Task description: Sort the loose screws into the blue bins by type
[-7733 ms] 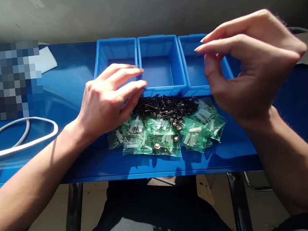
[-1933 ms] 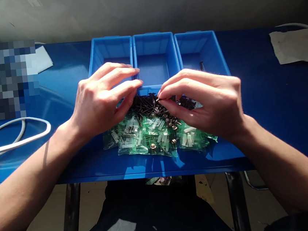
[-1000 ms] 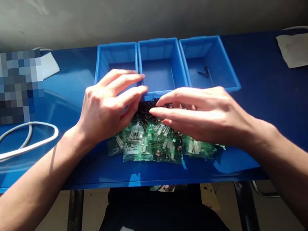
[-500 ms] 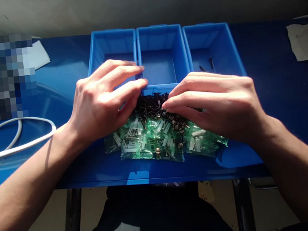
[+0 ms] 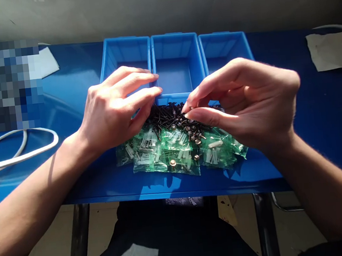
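Note:
My left hand [image 5: 110, 104] has its fingers stretched out and apart, over the near part of the left blue bin [image 5: 126, 39] and beside the middle blue bin [image 5: 173, 35]. Thumb and index finger of my right hand [image 5: 247, 99] pinch a small screw [image 5: 191, 108]; mostly its head shows. Below both hands lies a pile of black screws [image 5: 165, 116], with several hex-head screws [image 5: 192, 136] at its right side. Green-tinted clear packets [image 5: 148, 157] with white wall plugs and screws lie in front. My right hand partly hides the right blue bin [image 5: 222, 35].
The three bins stand in a row near the wall on a blue table [image 5: 88, 189]. A white cable [image 5: 39, 150] loops at left, near my forearm. White paper [image 5: 46, 61] lies at back left, a beige sheet [image 5: 331, 52] at far right. A blurred-out patch covers the left.
My right hand has lifted and turned from the screw pile, its thumb and index finger now pinching a small screw. My left hand stays nearly in place. The view has shifted slightly.

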{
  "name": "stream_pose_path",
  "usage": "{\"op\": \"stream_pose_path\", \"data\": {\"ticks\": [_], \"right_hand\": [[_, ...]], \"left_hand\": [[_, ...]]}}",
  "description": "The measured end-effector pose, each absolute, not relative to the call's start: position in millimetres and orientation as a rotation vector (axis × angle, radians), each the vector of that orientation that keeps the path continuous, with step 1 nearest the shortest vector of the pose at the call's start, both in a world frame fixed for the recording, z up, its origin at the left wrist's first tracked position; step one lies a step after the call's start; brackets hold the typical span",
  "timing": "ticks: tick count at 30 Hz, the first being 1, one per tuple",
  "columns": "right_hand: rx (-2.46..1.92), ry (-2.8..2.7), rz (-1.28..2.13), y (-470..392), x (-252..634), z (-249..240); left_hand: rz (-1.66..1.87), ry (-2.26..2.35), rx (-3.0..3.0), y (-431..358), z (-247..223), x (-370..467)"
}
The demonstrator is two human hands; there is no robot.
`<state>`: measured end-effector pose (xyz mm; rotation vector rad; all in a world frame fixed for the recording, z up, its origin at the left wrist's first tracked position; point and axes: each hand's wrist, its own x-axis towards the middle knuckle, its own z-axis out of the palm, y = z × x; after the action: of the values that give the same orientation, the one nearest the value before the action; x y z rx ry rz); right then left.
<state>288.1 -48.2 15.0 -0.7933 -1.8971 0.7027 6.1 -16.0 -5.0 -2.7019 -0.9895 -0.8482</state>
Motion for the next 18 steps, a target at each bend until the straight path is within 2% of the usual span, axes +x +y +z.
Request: {"op": "stream_pose_path", "data": {"ticks": [10,15,18], "right_hand": [[-0.763,-1.892,0.754,-41.8,286.9,18.0],[-0.865,-1.829,0.652,-35.5,290.2,11.6],[-0.808,-1.816,0.760,-31.8,296.1,7.5]], "left_hand": [[-0.798,-0.964,-2.699,-15.9,-3.7,4.5],[-0.784,-0.949,-2.700,-15.6,-3.9,3.9],[-0.785,-0.971,-2.707,-16.2,-3.7,4.2]]}}
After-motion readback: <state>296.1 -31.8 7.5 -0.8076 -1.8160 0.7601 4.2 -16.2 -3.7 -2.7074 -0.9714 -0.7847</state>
